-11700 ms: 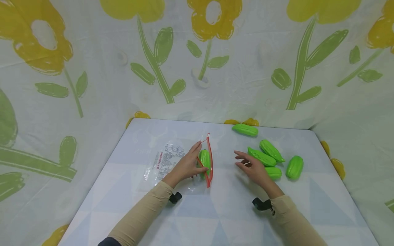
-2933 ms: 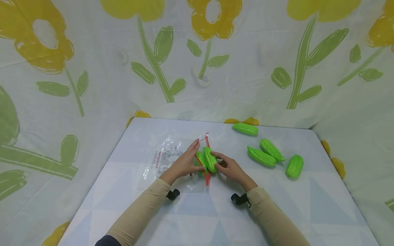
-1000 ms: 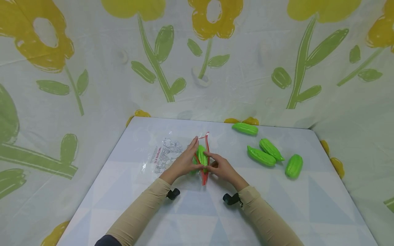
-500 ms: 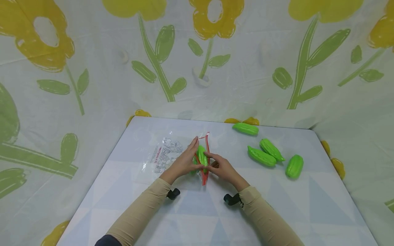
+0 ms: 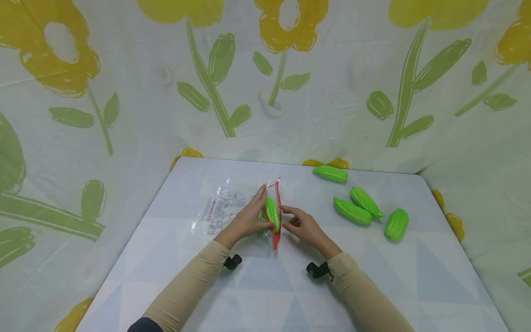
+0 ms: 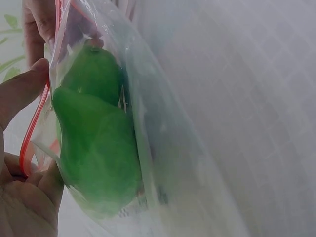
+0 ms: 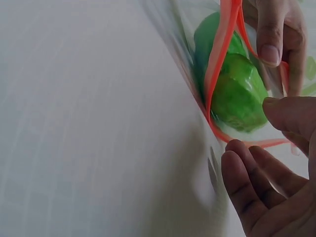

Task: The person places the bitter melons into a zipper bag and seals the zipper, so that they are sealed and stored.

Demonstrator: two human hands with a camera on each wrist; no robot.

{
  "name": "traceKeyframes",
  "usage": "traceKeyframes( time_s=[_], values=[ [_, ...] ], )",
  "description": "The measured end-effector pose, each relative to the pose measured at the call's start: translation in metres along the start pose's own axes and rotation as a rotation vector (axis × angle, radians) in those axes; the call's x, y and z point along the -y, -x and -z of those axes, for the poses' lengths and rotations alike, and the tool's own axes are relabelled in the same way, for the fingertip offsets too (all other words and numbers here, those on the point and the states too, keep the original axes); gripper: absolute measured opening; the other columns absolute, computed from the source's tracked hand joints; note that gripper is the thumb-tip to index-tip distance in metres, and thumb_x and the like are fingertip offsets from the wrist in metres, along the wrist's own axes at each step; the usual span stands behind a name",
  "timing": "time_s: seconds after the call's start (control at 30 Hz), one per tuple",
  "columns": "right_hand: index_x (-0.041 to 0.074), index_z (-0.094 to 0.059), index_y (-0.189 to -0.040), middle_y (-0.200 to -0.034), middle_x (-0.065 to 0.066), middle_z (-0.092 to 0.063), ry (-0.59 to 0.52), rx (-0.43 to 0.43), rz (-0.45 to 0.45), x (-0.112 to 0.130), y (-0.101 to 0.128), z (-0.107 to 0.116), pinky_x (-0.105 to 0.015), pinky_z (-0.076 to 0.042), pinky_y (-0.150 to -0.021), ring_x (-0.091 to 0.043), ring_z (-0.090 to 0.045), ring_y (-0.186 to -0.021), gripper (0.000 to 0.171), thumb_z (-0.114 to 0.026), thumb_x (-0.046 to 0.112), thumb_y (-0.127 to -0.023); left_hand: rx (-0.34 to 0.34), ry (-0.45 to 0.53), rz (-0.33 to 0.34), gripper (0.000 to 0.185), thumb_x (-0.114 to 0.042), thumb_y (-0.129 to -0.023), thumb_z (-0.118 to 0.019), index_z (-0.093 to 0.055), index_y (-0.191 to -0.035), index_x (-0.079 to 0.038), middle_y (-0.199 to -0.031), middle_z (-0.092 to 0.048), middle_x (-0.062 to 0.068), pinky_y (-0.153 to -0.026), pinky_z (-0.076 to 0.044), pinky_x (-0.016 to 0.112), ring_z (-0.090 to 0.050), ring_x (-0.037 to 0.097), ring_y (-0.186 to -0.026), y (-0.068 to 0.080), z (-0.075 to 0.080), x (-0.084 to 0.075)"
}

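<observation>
A clear zip bag (image 5: 221, 210) with a red zip rim (image 5: 276, 216) lies on the white table (image 5: 290, 286). My left hand (image 5: 249, 219) pinches the rim and holds the mouth apart. Two green toy gourds (image 6: 96, 143) lie inside the bag, just behind the rim (image 7: 222, 54). In the head view they show as one green lump (image 5: 271, 213). My right hand (image 5: 300, 225) hovers just right of the mouth, its fingers (image 7: 247, 182) loosely curled and holding nothing. Left-hand fingers (image 7: 271, 39) show at the rim's far side.
Loose green gourds lie on the table's right half: one at the back (image 5: 330, 173), two side by side (image 5: 358, 206), and one further right (image 5: 396, 224). A flower-print cloth (image 5: 124, 115) hangs round the table on all sides.
My right hand pushed a second gourd into the bag's mouth, let it go, and has drawn back a little to the right. The left hand has stayed on the rim.
</observation>
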State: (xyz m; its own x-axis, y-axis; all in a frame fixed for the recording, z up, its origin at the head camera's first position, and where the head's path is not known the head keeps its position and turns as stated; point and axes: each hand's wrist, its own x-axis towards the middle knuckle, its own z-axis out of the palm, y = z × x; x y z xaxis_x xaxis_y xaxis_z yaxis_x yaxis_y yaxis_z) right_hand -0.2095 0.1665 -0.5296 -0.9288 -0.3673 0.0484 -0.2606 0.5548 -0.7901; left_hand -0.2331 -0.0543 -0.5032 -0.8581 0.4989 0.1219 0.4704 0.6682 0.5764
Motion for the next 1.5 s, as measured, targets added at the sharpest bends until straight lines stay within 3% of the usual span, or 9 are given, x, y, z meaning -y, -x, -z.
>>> traceKeyframes(
  time_s=[0.6, 0.87, 1.07, 1.3, 1.5],
  values=[
    [0.03, -0.043, -0.139, -0.128, -0.002, -0.054, -0.007, -0.049, -0.095, -0.02, 0.026, 0.033, -0.029, -0.053, -0.073, -0.016, -0.059, -0.093, 0.055, -0.064, 0.023, -0.089, 0.022, -0.027, 0.011, 0.113, -0.046, -0.069, -0.079, -0.008, -0.15, -0.013, -0.155, 0.006, -0.01, -0.11, -0.026, 0.036, -0.011, 0.016, -0.141, 0.002, 0.002, 0.003],
    [0.028, -0.042, -0.139, -0.128, -0.008, -0.055, 0.0, -0.086, -0.055, -0.027, 0.038, 0.05, -0.029, -0.054, -0.072, -0.018, -0.061, -0.093, 0.053, -0.062, 0.022, -0.09, 0.018, -0.023, 0.013, 0.114, -0.046, -0.068, -0.079, -0.006, -0.15, -0.014, -0.157, 0.001, -0.002, -0.11, -0.027, 0.036, -0.011, 0.016, -0.141, 0.003, 0.004, 0.005],
    [0.027, -0.041, -0.14, -0.129, -0.01, -0.053, -0.005, -0.106, -0.073, -0.034, 0.046, 0.063, -0.03, -0.053, -0.074, -0.019, -0.06, -0.094, 0.053, -0.061, 0.026, -0.091, 0.013, -0.01, 0.027, 0.114, -0.045, -0.068, -0.079, -0.006, -0.15, -0.014, -0.156, 0.007, -0.009, -0.108, -0.03, 0.036, -0.014, 0.016, -0.141, 0.003, 0.004, 0.005],
    [0.024, -0.041, -0.14, -0.127, -0.012, -0.054, 0.022, -0.144, -0.069, -0.046, 0.054, 0.075, -0.033, -0.053, -0.076, -0.02, -0.06, -0.094, 0.053, -0.06, 0.023, -0.091, -0.008, -0.018, 0.028, 0.113, -0.047, -0.068, -0.079, -0.011, -0.149, -0.008, -0.157, 0.002, -0.002, -0.108, -0.03, 0.038, -0.016, 0.019, -0.14, 0.002, 0.004, 0.005],
    [0.021, -0.041, -0.141, -0.127, -0.013, -0.054, 0.044, -0.153, -0.062, -0.049, 0.057, 0.083, -0.035, -0.052, -0.077, -0.021, -0.06, -0.095, 0.053, -0.06, 0.026, -0.091, -0.012, -0.025, 0.036, 0.113, -0.048, -0.069, -0.077, -0.01, -0.149, -0.008, -0.156, 0.006, -0.006, -0.107, -0.031, 0.037, -0.018, 0.02, -0.14, 0.002, 0.004, 0.005]
  ],
)
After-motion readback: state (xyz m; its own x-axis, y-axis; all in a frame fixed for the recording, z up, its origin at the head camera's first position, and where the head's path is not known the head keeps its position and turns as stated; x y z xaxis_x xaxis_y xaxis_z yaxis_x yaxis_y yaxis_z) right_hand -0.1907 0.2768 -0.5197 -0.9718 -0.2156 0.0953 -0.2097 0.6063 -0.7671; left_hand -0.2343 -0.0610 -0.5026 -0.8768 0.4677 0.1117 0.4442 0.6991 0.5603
